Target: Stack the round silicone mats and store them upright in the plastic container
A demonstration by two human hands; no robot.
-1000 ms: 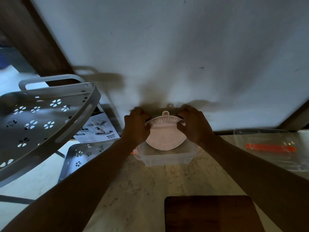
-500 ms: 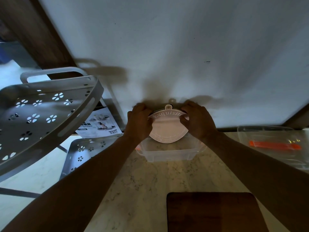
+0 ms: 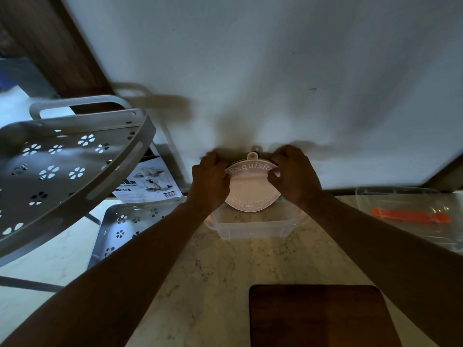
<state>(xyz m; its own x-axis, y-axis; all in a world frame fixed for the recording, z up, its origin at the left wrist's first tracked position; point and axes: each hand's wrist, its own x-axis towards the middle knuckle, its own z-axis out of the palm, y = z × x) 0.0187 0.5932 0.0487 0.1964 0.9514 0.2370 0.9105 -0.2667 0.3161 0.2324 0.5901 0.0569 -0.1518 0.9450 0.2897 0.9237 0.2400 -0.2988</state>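
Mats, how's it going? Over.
Both hands grip the mats, upright. Lower edge over the container. Nothing in the way.

Both forearms reach forward and converge at the far middle. The left hand (image 3: 210,180) and right hand (image 3: 295,177) face each other, fingers curled inward, gripping.

Both forearms are bare right up to where they leave view, with no sleeves showing. The left hand (image 3: 209,182) and right hand (image 3: 295,177) are uncovered too, fingers plain in the dim light.
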